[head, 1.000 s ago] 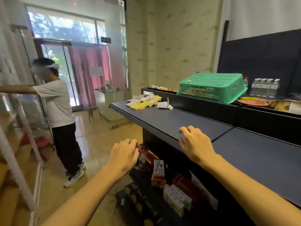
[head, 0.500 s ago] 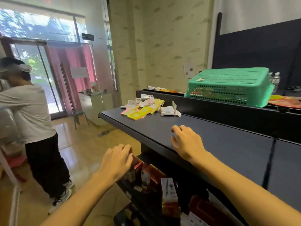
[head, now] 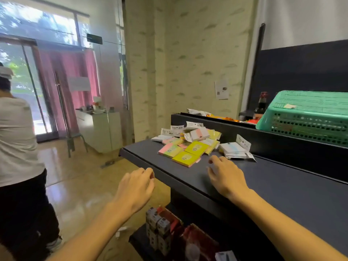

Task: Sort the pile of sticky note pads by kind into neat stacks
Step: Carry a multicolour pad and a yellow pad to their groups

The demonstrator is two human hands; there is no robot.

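Note:
A loose pile of sticky note pads point(head: 190, 142) lies near the left end of a dark shelf top point(head: 282, 187): yellow pads point(head: 186, 158), pink-and-green ones point(head: 169, 150), and white wrapped packs. A small stack of white-and-blue packs point(head: 233, 150) sits just right of the pile. My right hand point(head: 226, 176) hovers over the shelf a little short of the yellow pads, fingers loosely spread, holding nothing. My left hand point(head: 136, 187) hangs off the shelf's front edge, fingers curled, with nothing visible in it.
A green plastic basket point(head: 308, 117) lies upside down on the raised ledge behind, with a dark bottle point(head: 261, 104) beside it. Boxed goods point(head: 160, 230) fill the lower shelf. A person in a white shirt point(head: 17, 140) stands at the left on the tiled floor.
I have come closer to the pile, which now looks larger and nearer. Both hands have moved forward along the shelf; the right hand now lies just short of the yellow pads.

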